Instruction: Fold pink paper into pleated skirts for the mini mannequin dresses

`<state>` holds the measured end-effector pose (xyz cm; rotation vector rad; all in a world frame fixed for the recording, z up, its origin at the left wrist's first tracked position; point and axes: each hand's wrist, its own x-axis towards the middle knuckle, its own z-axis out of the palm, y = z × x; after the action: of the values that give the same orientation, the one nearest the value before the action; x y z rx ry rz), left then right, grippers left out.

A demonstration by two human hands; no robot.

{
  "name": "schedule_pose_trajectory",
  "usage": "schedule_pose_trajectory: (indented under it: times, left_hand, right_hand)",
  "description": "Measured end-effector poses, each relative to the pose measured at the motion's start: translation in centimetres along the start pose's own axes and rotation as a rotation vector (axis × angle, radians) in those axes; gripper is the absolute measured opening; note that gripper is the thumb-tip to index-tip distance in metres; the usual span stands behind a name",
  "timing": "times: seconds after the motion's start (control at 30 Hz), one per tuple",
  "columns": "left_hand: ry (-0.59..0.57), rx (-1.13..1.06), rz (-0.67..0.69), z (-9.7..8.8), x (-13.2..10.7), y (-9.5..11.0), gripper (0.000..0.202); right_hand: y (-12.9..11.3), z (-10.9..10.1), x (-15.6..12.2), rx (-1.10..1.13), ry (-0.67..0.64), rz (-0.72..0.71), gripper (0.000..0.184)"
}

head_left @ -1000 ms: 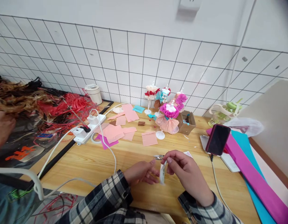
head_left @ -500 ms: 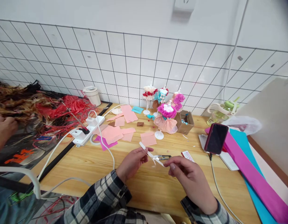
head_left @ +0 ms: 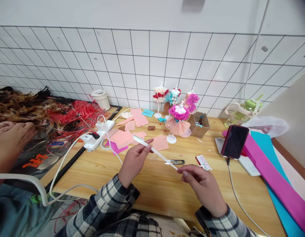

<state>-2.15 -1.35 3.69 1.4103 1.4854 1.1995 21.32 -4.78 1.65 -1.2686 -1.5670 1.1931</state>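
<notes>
A narrow white strip (head_left: 161,155), of paper or tape, stretches slantwise between my hands above the wooden table. My left hand (head_left: 133,162) pinches it along its upper part, and one end sticks out beyond the thumb. At the lower right end, the fingertips of my right hand (head_left: 204,187) are closed on the strip. Behind its lower part lie small thread snips (head_left: 177,162). A peach crepe-paper piece (head_left: 160,143) rests just beyond the strip. Farther back stand several miniature dress forms, the nearest dressed in a magenta and peach paper dress (head_left: 178,123).
A power strip (head_left: 97,135) with white cables lies to the left. Beyond it, a co-worker's hands (head_left: 15,135) rest near feathers and red strings (head_left: 78,113). On the right are a phone (head_left: 235,141), crepe-paper rolls (head_left: 273,177) and a jug (head_left: 241,113). A small cardboard box (head_left: 200,125) stands behind.
My left hand has moved up and left, away from the right hand. A longer stretch of the white strip now shows. The co-worker's second hand has come into view.
</notes>
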Motion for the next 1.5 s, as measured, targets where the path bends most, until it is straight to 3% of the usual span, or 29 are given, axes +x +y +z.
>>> schedule_pose_trajectory:
  times: [0.1, 0.33, 0.47, 0.53, 0.63, 0.7, 0.8, 0.9, 1.03, 1.17, 1.27, 1.37, 1.43, 1.5]
  left_hand:
    - [0.017, -0.007, 0.006, 0.1, -0.1, 0.3, 0.031]
    - [-0.014, -0.253, -0.146, 0.5, -0.3, 0.0, 0.044]
    - [-0.033, -0.304, -0.198, 0.4, -0.4, 0.0, 0.046]
    - [-0.044, -0.308, -0.223, 0.3, -0.5, 0.1, 0.046]
    - [-0.067, -0.327, -0.244, 0.3, -0.6, 0.2, 0.043]
    - [-0.075, -0.338, -0.231, 0.3, -0.6, 0.2, 0.041]
    - [-0.068, -0.32, -0.179, 0.2, -0.6, 0.2, 0.041]
    - [-0.061, -0.287, -0.147, 0.0, -0.6, 0.1, 0.046]
    - [-0.061, -0.278, -0.164, -0.2, -0.4, -0.4, 0.049]
    - [-0.045, -0.29, -0.142, 0.0, 0.0, -1.0, 0.051]
    - [-0.032, -0.286, -0.138, 0.2, 0.3, -1.0, 0.052]
    - [-0.043, -0.305, -0.161, 0.5, 0.6, -0.8, 0.05]
    - [-0.055, -0.318, -0.174, 0.8, 0.7, -0.5, 0.047]
    - [-0.068, -0.315, -0.183, 1.1, 0.7, -0.3, 0.047]
  right_hand:
    - [0.6, 0.3, 0.0, 0.037, -0.02, 0.027, 0.023]
    - [2.3, 0.9, -0.1, 0.069, -0.063, 0.072, 0.024]
    - [3.4, 0.7, -0.1, 0.012, -0.068, 0.026, 0.024]
    - [4.0, 0.4, 0.6, -0.09, -0.026, -0.039, 0.027]
    - [5.1, 0.2, 2.6, -0.425, 0.043, -0.189, 0.029]
    - [6.2, 0.2, 4.1, -0.708, -0.002, -0.244, 0.034]
    - [7.9, 0.7, 5.5, -0.995, -0.113, -0.159, 0.035]
    - [8.9, 1.3, 5.6, -1.104, -0.148, -0.114, 0.034]
    - [8.4, 1.3, 5.3, -1.124, -0.029, -0.193, 0.023]
    - [5.9, 0.6, 4.2, -0.937, 0.054, -0.099, 0.015]
    - [3.0, 0.2, 2.3, -0.504, 0.076, -0.074, 0.012]
    - [0.6, 0.3, 0.6, -0.06, -0.159, -0.04, 0.023]
    - [-0.1, 0.8, 0.4, 0.087, -0.341, 0.031, 0.023]
    - [0.2, 1.6, 0.6, 0.138, -0.391, 0.094, 0.012]
